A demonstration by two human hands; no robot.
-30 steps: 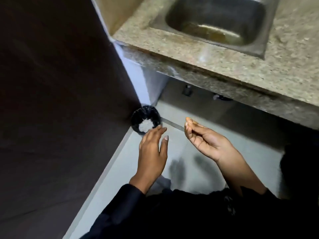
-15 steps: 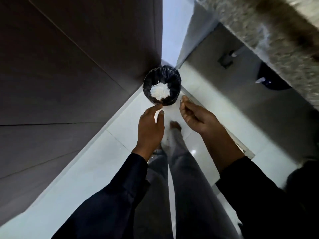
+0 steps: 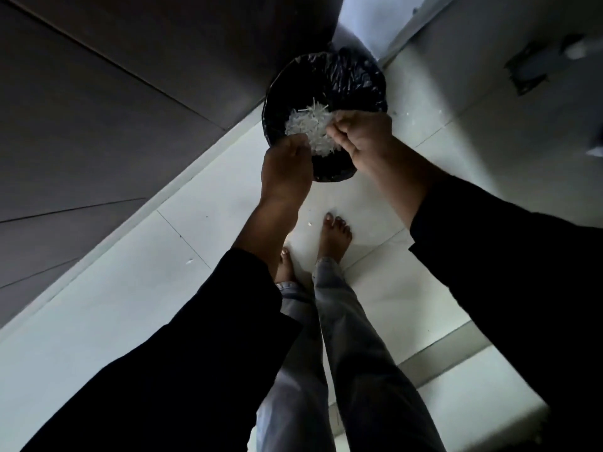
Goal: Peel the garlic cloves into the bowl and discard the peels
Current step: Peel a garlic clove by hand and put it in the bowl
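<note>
A small bin lined with a black bag [image 3: 352, 76] stands on the floor in the corner, with a pile of white garlic peels [image 3: 308, 125] inside. Both hands hang over its near rim, backs toward me. My left hand [image 3: 285, 168] points its fingers down into the bin, white bits show at the fingertips, and the fingers themselves are hidden. My right hand [image 3: 365, 135] has its fingers curled together beside the peel pile, seemingly pinching peels. No bowl or garlic cloves are in view.
A dark cabinet panel [image 3: 114, 109] rises on the left of the bin. The pale tiled floor [image 3: 130, 288] carries a few stray white flakes [image 3: 309, 224]. My bare feet [image 3: 336, 236] stand just short of the bin. A wall fitting [image 3: 528, 73] shows at upper right.
The view has dropped from the counter and sink to the floor. Both hands have moved forward and down, from short of the bin to over its opening.
</note>
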